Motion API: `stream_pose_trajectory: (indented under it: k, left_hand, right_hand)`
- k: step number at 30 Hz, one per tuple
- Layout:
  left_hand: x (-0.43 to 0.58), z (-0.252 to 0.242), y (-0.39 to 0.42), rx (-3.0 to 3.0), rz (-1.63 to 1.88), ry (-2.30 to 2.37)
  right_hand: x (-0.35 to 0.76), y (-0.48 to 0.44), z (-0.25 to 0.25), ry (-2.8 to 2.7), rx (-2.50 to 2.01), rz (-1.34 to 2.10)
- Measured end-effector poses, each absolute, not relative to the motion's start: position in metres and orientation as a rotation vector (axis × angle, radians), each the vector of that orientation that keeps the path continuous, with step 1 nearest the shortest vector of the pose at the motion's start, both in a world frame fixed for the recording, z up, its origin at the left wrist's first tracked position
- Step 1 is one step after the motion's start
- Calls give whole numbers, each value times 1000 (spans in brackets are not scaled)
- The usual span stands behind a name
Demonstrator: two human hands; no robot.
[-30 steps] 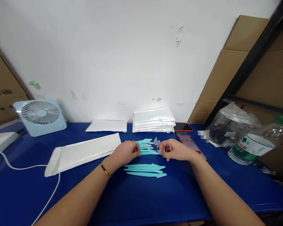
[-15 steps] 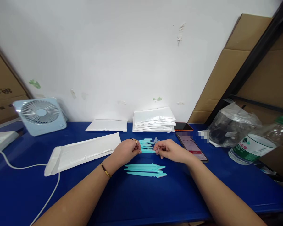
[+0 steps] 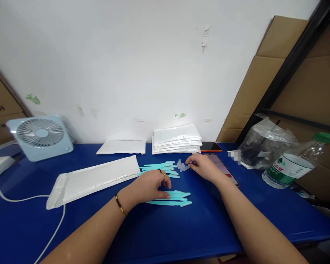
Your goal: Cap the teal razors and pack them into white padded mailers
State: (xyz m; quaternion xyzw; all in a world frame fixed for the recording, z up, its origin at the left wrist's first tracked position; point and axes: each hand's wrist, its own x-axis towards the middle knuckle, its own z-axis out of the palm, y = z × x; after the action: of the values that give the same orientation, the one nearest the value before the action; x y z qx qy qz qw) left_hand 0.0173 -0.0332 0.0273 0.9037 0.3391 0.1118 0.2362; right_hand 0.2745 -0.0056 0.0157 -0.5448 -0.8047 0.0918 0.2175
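My left hand (image 3: 151, 186) is over the nearer group of teal eyebrow razors (image 3: 181, 195), its thumb touching or just above one of them. Its fingers are apart, and the razors' left ends are partly hidden beneath it. Farther back lies a second group of teal eyebrow razors (image 3: 165, 165), partly covered by the same hand. My right hand (image 3: 202, 165) is beside several small translucent blade caps (image 3: 180, 165), with thumb and index finger apart at the rightmost ones. Whether its fingertips touch a cap is hard to make out.
A white padded mailer (image 3: 96, 179) lies at left, another mailer (image 3: 121, 146) behind, and a mailer stack (image 3: 177, 138) by the wall. A phone (image 3: 222, 167) is partly under my right hand. A fan (image 3: 42, 135) stands left; a water bottle (image 3: 288, 167) and bagged container (image 3: 264, 145) stand right.
Both hands have parted from the razor between them, which now lies with the back group. My left hand has come nearer to the front razors; my right has moved back to the caps.
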Motion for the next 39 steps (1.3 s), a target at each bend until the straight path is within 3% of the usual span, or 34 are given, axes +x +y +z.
stream_pose_trajectory:
  k: [9,18,30,35,39]
  left_hand:
    - [22,18,-34,2554,318,1001]
    - [11,24,-20,2592,405,1241]
    - [16,18,-19,2687,381,1209]
    - [12,22,-20,2594,498,1330]
    - [8,27,-23,2544,311,1127]
  right_hand:
    - [270,-7,14,-2333,-1585,315]
    - [269,-21,26,-2253,-1281,864]
    - [251,-23,18,-2204,-1216,960]
    - [263,-12,17,-2120,-1375,614]
    - [271,-7,14,-2239,-1396,327]
